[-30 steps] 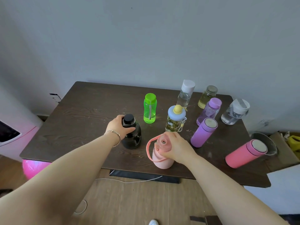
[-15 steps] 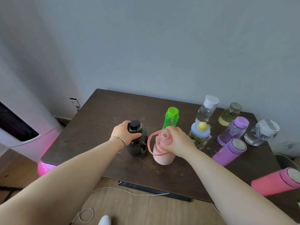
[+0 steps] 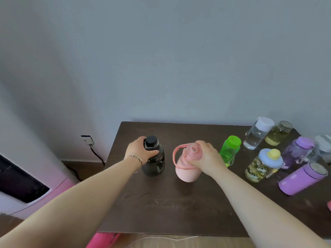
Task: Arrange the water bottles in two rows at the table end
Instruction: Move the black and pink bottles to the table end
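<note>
My left hand grips the neck of a black bottle near the left end of the dark wooden table. My right hand holds the top of a pink bottle with a loop handle, just right of the black one. Further right stand a green bottle, a clear bottle with a white cap, a jar of yellow liquid, a patterned bottle with a blue lid, a clear purple bottle and a purple flask.
The wall runs along the table's far edge. A wall socket with a black cable sits left of the table. A white and pink appliance stands on the floor at the left. Another clear bottle is cut off at the right edge.
Both hands have carried the black and pink bottles leftward along the table toward its left end. The view has swung left, so the right-hand bottles sit nearer the frame's edge.
</note>
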Action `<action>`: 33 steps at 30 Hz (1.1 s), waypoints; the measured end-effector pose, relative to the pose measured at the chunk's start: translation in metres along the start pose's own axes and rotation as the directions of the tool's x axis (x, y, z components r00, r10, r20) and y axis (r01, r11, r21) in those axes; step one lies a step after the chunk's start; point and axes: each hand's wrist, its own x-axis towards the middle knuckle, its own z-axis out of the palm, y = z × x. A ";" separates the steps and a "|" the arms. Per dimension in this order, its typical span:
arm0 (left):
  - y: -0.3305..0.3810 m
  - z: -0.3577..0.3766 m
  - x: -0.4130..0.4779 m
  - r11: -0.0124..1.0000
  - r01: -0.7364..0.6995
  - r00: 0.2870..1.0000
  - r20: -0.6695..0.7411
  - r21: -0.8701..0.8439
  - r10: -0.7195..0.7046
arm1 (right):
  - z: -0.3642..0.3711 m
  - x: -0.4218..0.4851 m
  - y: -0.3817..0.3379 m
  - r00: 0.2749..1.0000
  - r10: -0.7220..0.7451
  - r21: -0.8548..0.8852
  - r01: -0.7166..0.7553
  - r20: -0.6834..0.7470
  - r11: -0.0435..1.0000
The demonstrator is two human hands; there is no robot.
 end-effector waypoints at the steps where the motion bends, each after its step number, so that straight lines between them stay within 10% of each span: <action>1: -0.006 -0.007 0.007 1.000 -0.010 1.000 0.003 0.002 0.010 | 0.004 0.001 -0.010 1.000 0.012 0.006 -0.012 -0.014 1.000; 33: -0.027 -0.031 0.281 0.990 0.143 0.988 -0.048 -0.022 -0.144 | 0.093 0.298 -0.109 0.998 -0.049 -0.001 0.049 0.051 0.999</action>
